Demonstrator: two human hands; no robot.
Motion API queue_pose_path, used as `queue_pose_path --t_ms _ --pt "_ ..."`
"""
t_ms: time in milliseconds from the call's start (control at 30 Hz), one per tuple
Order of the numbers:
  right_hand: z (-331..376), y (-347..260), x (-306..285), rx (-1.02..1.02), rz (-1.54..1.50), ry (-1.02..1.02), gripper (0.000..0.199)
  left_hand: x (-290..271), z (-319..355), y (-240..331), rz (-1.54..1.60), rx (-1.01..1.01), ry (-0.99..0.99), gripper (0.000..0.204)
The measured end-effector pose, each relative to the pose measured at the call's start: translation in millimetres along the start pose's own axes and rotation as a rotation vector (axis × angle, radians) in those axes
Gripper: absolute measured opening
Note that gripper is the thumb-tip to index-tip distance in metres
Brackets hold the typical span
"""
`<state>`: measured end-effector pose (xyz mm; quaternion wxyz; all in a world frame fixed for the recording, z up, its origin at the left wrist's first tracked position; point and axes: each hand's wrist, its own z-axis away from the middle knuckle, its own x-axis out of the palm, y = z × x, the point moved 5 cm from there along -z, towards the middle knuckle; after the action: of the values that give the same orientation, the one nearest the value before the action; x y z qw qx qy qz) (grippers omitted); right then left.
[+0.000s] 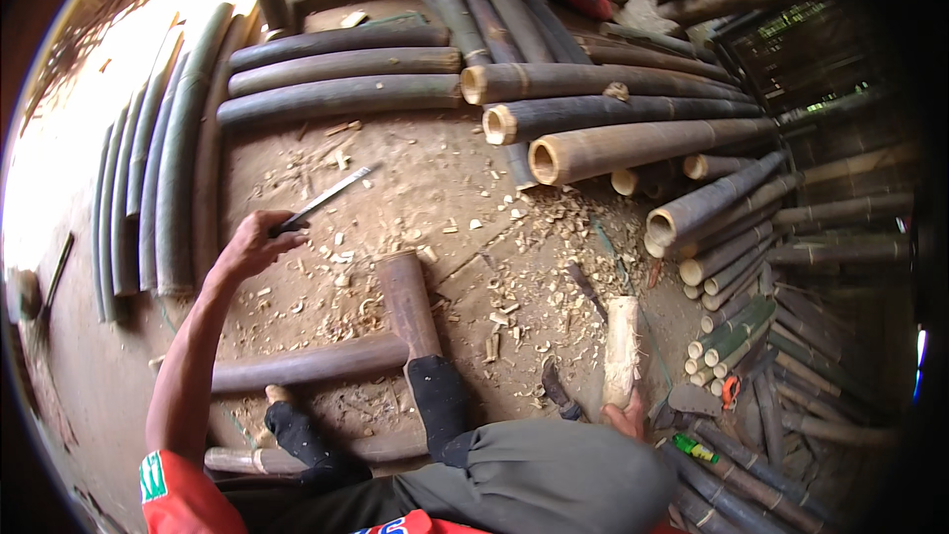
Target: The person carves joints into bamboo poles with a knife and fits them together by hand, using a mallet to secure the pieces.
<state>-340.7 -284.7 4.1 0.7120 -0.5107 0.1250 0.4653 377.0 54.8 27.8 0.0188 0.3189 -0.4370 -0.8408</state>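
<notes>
My left hand [259, 242] is out to the left above the ground, closed round the dark handle of a knife [336, 193]. Its straight, narrow metal blade points away and to the right, touching nothing. Low on the right, my right hand [625, 419] grips the near end of a pale, peeled wooden block [622, 346] with a rough, frayed surface. Part of that hand is hidden behind my knee. Between my legs and the block lie a curved blade [560, 391] and a dark, slim tool [586, 292].
Wood chips [504, 267] litter the dirt floor. Bamboo poles [346, 94] lie stacked at left, back and right. My socked feet [440, 400] are by a short log [405, 302] and a crosswise pole [306, 366]. An orange-handled tool [732, 393] and a green packet [695, 448] are at right.
</notes>
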Motion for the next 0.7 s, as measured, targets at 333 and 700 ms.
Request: queue_pose_path --t_ms 333,700 --pt "-12 -270 132 0.056 -0.254 -0.866 0.089 41 -4 5 -0.374 0.124 -0.075 0.068" --pt "-46 -365 176 -0.326 -0.148 -0.791 0.091 64 -17 -16 -0.415 0.118 -0.105 0.077"
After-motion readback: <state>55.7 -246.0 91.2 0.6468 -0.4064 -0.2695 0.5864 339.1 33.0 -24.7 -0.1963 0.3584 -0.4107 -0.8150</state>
